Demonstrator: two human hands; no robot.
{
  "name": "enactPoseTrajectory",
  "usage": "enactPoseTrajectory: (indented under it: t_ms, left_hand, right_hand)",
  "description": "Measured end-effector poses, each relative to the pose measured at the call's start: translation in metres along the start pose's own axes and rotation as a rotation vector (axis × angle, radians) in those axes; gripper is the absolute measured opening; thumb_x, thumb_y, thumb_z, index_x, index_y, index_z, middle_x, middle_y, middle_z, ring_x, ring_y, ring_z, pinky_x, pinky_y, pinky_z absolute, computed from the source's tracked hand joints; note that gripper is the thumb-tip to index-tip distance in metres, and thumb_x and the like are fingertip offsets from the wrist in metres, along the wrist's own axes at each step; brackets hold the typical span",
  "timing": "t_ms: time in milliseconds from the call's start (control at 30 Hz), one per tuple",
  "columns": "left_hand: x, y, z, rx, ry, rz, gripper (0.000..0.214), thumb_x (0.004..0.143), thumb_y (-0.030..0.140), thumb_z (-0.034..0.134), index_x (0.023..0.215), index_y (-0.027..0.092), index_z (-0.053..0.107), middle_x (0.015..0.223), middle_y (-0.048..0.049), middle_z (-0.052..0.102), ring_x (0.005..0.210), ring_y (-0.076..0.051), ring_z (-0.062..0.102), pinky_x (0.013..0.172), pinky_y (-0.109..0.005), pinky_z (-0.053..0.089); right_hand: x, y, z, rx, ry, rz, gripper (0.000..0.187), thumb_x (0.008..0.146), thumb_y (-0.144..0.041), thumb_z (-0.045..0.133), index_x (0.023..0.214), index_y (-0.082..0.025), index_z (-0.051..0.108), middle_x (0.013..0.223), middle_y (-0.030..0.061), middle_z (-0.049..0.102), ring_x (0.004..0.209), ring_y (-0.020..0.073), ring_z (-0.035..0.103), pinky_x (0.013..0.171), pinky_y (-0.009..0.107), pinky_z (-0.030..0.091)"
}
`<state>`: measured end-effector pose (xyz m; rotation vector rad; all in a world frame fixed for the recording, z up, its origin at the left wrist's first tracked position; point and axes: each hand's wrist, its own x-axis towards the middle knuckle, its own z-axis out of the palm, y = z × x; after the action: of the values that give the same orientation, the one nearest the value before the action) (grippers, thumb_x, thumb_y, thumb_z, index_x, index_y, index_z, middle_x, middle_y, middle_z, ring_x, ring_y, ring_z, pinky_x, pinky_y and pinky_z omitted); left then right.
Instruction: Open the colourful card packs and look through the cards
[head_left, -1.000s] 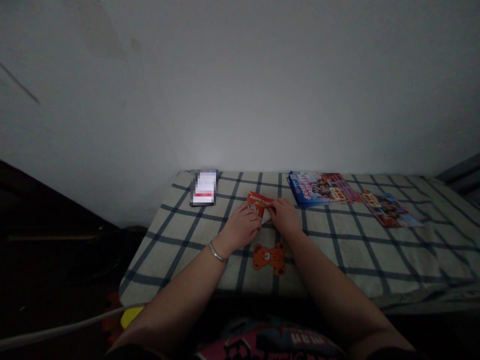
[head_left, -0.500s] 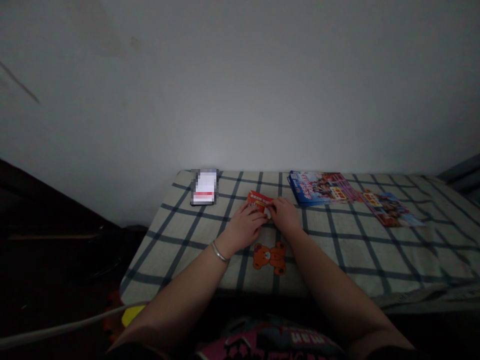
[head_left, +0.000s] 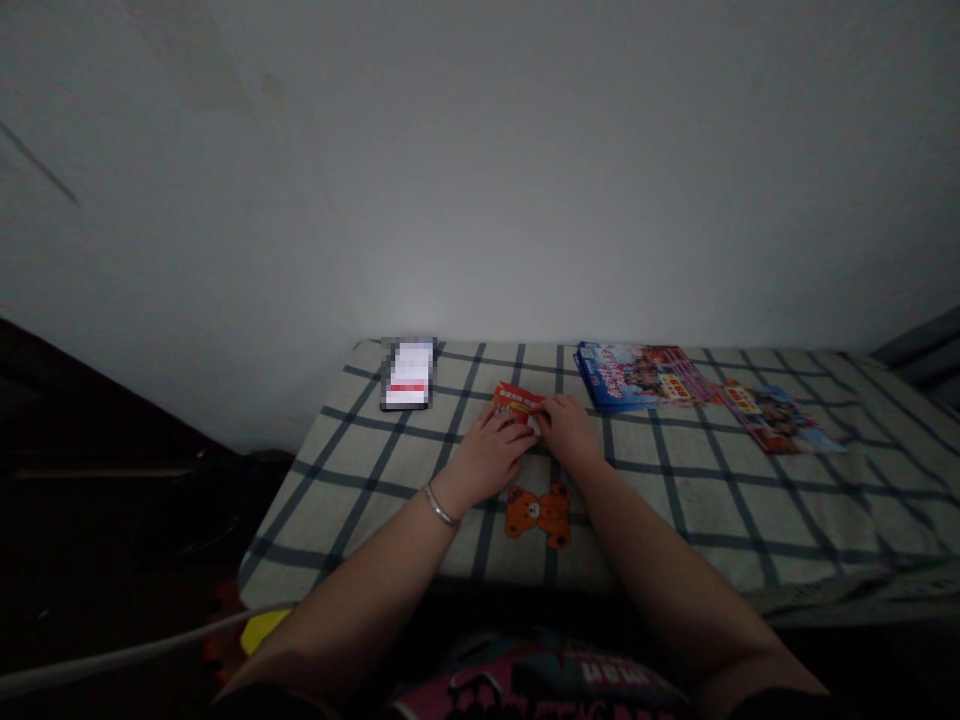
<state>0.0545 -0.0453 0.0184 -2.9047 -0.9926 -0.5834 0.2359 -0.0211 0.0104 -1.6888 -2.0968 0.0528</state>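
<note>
Basically, nearest is a dark top with pink print (head_left: pixel 540 688), cut off by the bottom edge. Lower left, a yellow shape (head_left: pixel 264 632), partly behind the left forearm (head_left: pixel 352 590), can't tell what; a pale cord (head_left: pixel 135 657) runs out of frame beside it. Orange bear figure (head_left: pixel 538 515) on the checked cloth of the worktop (head_left: pixel 664 525), between the forearms; printed or loose, unclear. Silver bracelet (head_left: pixel 440 505) on left wrist.

Left hand (head_left: pixel 491 450) palm down over the red printed paper (head_left: pixel 516 394), fingers loosely spread, covering its lower left part. Right hand (head_left: pixel 568 432) at the paper's right edge, fingers bent; fingertips mostly hidden, so can't tell if that grip pinches or just presses. Paper lies on the worktop mid-frame, small lettering unreadable.

Right: loose colorful leaflet (head_left: pixel 784 418), touching or just beside a leaflet stack (head_left: pixel 637 375), count unclear. Far left: phone (head_left: pixel 407 375), screen pixelated. Behind, pale wall (head_left: pixel 495 200), dim.
</note>
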Motion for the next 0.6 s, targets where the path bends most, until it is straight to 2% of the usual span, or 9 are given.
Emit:
enactPoseTrajectory:
  t_ms: [133,267,600]
  left_hand:
    - [0.001,0.005,-0.001,0.020,0.029,-0.019,0.033,0.084,0.022,0.058,0.117,0.024,0.061,0.116,-0.0044,0.063,0.120,-0.026,0.046,0.113,-0.053,0.024]
    - [0.003,0.008,-0.003,0.032,0.036,-0.022,0.029,0.085,0.022,0.057,0.113,0.024,0.063,0.111,-0.0043,0.064,0.118,-0.026,0.047,0.112,-0.054,0.024]
    - [0.000,0.004,0.001,0.030,0.033,-0.037,0.033,0.086,0.025,0.057,0.119,0.024,0.060,0.117,-0.0036,0.063,0.118,-0.025,0.047,0.113,-0.053,0.024]
  right_hand:
    - [-0.002,0.001,0.000,0.045,0.020,0.000,0.017,0.091,-0.022,0.050,0.092,-0.021,0.067,0.096,0.0055,0.067,0.094,0.0196,0.056,0.090,0.032,0.040]
    - [-0.006,0.000,-0.003,0.014,0.084,0.077,0.016,0.089,-0.025,0.051,0.095,-0.020,0.066,0.097,0.0066,0.067,0.095,0.0216,0.056,0.088,0.034,0.040]
    - [-0.007,0.003,-0.009,-0.056,0.061,0.108,0.014,0.086,-0.029,0.055,0.082,-0.020,0.064,0.086,0.0048,0.068,0.087,0.0211,0.058,0.082,0.033,0.039]
